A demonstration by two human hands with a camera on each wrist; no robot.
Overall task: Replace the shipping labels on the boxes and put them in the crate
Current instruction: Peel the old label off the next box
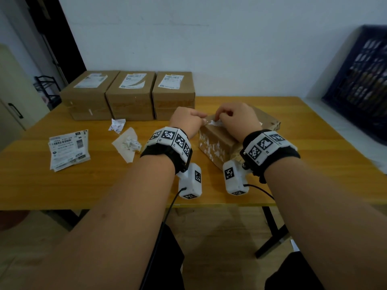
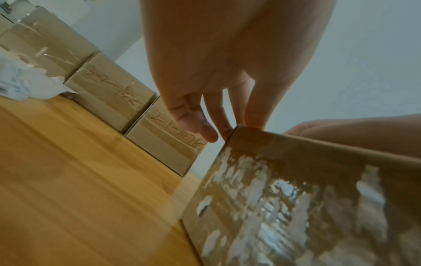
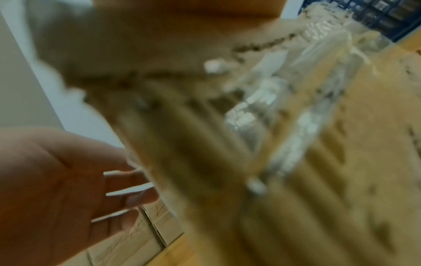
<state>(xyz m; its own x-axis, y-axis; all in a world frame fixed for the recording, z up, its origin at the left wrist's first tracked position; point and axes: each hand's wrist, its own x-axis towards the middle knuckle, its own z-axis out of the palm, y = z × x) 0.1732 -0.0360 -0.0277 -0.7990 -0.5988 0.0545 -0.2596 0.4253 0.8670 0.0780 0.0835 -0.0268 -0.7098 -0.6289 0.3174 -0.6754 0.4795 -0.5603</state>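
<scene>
A cardboard box [image 1: 215, 143] with torn white label residue on its near side lies on the wooden table [image 1: 104, 185], right of centre. My left hand [image 1: 188, 120] rests its fairly straight fingers on the box's top left corner [image 2: 239, 129]. My right hand [image 1: 234, 118] is curled over the top and pinches a white label scrap [image 1: 213, 122] stuck there. Three more boxes [image 1: 129, 95] with old labels on top stand in a row at the back. A stack of printed labels [image 1: 69, 149] lies at the left. The dark blue crate [image 1: 360, 80] stands at the far right.
Crumpled label scraps [image 1: 117, 125] and a piece of backing paper with another scrap on it [image 1: 127, 143] lie left of my left wrist. The wall runs close behind the back boxes. A dark doorway [image 1: 56, 38] is at the back left.
</scene>
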